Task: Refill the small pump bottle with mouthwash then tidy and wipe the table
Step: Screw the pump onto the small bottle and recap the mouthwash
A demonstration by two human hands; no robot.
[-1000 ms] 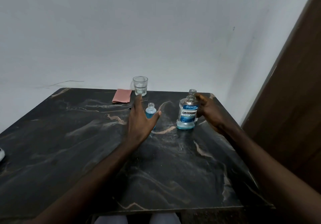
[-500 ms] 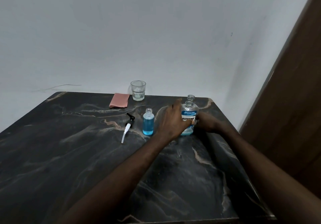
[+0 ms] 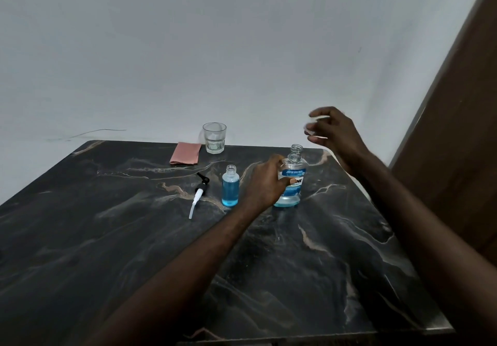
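Dark marble table (image 3: 107,238), small pump bottle (image 3: 230,188) upright, open neck up, pump (image 3: 198,194) lying flat

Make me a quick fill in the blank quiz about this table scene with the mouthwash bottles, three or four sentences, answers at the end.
1. The left hand grips the large mouthwash bottle, whose neck has no ____ on it.
2. The pump head lies on the table to the ____ of the small bottle.
3. The liquid in the small bottle is ____ in colour.
4. The folded pink cloth lies beside the drinking ____ near the wall.

Answers: cap; left; blue; glass
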